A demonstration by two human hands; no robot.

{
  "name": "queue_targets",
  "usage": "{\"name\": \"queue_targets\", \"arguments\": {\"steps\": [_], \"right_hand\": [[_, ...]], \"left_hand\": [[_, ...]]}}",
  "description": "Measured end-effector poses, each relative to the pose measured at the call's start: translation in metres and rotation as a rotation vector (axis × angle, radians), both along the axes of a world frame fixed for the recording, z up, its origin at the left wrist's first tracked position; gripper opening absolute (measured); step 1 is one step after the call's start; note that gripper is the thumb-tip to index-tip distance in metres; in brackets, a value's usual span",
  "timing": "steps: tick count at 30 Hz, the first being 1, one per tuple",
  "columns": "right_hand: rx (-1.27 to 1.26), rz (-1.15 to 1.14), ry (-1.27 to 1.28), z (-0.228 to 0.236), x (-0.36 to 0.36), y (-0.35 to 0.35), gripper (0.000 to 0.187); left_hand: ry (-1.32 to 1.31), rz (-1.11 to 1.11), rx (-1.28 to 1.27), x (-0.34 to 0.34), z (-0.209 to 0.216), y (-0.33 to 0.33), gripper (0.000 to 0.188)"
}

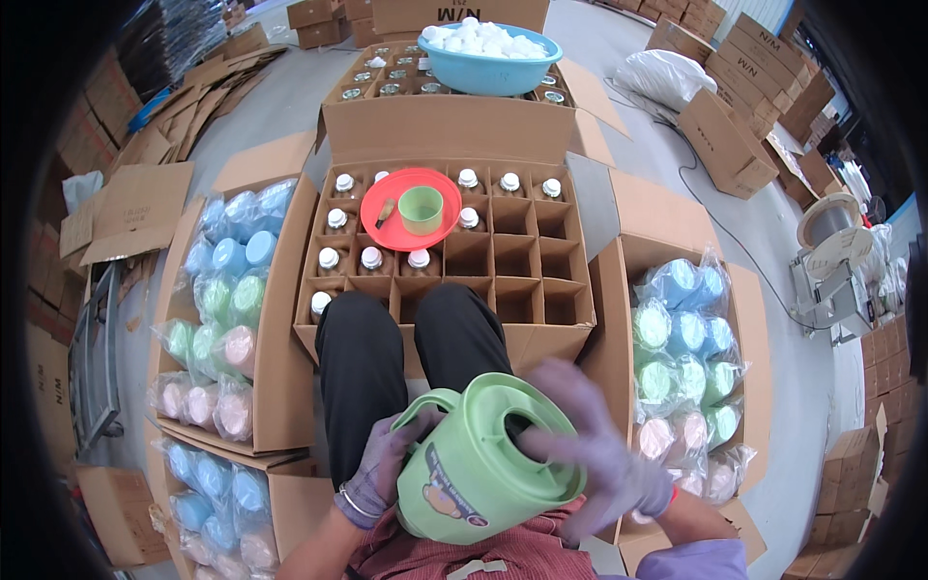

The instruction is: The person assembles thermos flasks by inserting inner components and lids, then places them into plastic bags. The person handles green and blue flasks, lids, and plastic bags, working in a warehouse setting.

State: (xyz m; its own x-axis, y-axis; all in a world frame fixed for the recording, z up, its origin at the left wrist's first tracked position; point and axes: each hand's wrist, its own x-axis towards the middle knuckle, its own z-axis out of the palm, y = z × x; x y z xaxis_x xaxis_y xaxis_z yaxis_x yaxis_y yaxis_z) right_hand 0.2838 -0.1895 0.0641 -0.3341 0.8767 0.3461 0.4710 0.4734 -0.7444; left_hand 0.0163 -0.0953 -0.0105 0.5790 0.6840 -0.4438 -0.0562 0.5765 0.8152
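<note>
A light green plastic jug (517, 517) with a handle and a cartoon picture on its side lies tilted over my lap, its round open top facing up and to the right. My gloved left hand (379, 472) is closed round it at the handle. At the opening is my gloved right hand (604, 445), smeared by motion; a finger reaches over the opening, and its grip is unclear. Beyond my knees, a red round lid-like tray (440, 239) rests on bottle tops, carrying a green cup (421, 213) and a small brown-handled tool (385, 212).
A divided carton (445, 333) before me holds several white-capped bottles (371, 259). Open cartons with bagged pastel cups (216, 343) flank me on the left, and more (688, 331) on the right. Farther back, a blue basin (483, 70) of white lumps sits on another carton.
</note>
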Motion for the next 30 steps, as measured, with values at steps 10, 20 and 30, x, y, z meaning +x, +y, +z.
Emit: {"name": "queue_targets", "arguments": {"steps": [10,20,30], "right_hand": [[-0.357,-0.159,0.304,-0.026,-0.005,0.042,0.070],[-0.034,0.158,-0.092,-0.021,-0.072,0.085,0.043],[-0.169,-0.638,-0.557,-0.209,0.009,0.378,0.054]], "left_hand": [[0.238,0.339,0.578,0.015,0.017,-0.001,0.034],[0.306,-0.476,-0.258,-0.068,0.049,0.044,0.054],[-0.992,0.535,-0.407,-0.093,0.019,0.141,0.030]]}}
